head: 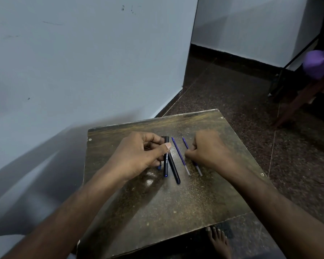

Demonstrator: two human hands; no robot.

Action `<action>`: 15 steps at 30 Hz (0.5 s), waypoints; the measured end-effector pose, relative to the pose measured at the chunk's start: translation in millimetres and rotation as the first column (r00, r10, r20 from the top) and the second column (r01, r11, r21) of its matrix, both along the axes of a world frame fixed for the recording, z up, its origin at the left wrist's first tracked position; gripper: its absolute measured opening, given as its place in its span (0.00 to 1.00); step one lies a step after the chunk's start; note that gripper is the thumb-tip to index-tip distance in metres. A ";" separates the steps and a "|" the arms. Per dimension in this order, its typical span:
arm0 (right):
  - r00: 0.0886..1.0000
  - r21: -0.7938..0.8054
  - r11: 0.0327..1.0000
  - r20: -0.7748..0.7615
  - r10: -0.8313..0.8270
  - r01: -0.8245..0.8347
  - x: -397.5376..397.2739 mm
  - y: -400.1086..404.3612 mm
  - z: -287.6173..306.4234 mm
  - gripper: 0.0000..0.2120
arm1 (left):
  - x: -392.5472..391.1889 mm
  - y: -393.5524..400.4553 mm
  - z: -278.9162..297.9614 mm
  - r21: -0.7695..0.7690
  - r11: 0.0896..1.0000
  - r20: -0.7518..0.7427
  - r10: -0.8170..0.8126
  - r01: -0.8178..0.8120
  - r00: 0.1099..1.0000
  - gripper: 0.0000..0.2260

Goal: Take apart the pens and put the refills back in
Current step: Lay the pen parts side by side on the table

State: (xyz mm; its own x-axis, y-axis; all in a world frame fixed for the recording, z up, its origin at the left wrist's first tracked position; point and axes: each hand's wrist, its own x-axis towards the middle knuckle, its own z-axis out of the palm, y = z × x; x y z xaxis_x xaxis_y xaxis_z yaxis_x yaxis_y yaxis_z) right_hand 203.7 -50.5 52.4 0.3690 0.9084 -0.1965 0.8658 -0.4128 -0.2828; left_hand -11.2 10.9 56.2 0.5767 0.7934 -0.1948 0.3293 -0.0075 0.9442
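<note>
A: Both hands are down on the worn table [176, 202]. The left hand [138, 156] is curled over a black pen barrel [166, 161], thumb pressed on its side, fingers hooked behind it.

B: A second black barrel [174, 171] lies touching that one, angled a little to the right. And a third piece with a blue end [159, 167] pokes out under the left palm, mostly hidden.

A: Over on the right, two blue refills on the tabletop. The nearer refill [180, 156] lies free, just beside the barrels.

B: The far refill [185, 143] runs under the right hand [208, 152]. The fingers are clenched right at it, fingertips on the shaft, but whether they've pinched it I can't tell.

A: Nothing lifted, everything is flat on the table.

B: A bare foot [219, 242] shows on the floor below the table's near edge.
</note>
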 end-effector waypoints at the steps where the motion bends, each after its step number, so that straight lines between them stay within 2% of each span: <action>1: 1.000 -0.018 1.000 0.013 0.011 -0.010 -3.2 0.7 -0.6 0.21 | -0.1 -0.8 -0.4 0.001 1.000 -0.003 0.000 0.000 1.000 0.08; 3: 0.999 -0.031 0.999 0.042 0.027 -0.025 -5.2 1.3 0.6 0.22 | 0.5 -1.7 -1.1 0.003 1.000 -0.008 -0.001 0.001 1.000 0.08; 5: 0.998 0.042 0.998 -0.041 0.041 -0.039 -2.2 2.3 3.9 0.22 | 0.3 -1.6 -0.5 0.014 1.000 -0.019 -0.013 0.014 1.000 0.08; 7: 0.965 0.155 0.988 -0.260 0.023 0.018 1.3 2.5 9.7 0.20 | -0.8 -1.8 -0.5 0.034 0.999 -0.032 -0.030 0.031 0.999 0.08; 9: 0.839 0.240 0.961 -0.544 0.014 0.139 1.9 -2.0 16.3 0.17 | -0.7 -3.4 -1.1 0.060 0.997 -0.053 -0.042 0.045 0.998 0.08; 10: 0.797 0.261 0.947 -0.604 0.010 0.186 1.3 -3.5 17.4 0.17 | -0.4 -4.3 -1.4 0.077 0.996 -0.071 -0.047 0.052 0.996 0.06; 11: 0.810 0.282 0.937 -0.586 -0.003 0.207 0.8 -4.1 17.3 0.18 | 0.0 -5.2 -1.6 0.095 0.994 -0.097 -0.051 0.061 0.994 0.05; 13: 0.920 0.284 0.941 -0.388 -0.063 0.184 3.3 -2.2 15.0 0.15 | 0.0 -5.9 -2.0 0.121 0.990 -0.156 -0.056 0.075 0.986 0.04; 14: 0.959 0.273 0.948 -0.271 -0.087 0.163 5.7 -0.6 13.7 0.14 | -0.3 -5.2 -2.2 0.127 0.989 -0.179 -0.055 0.078 0.982 0.04; 15: 0.970 0.265 0.951 -0.222 -0.097 0.156 7.9 1.4 12.3 0.13 | -1.3 -4.0 -2.4 0.134 0.988 -0.197 -0.052 0.079 0.979 0.04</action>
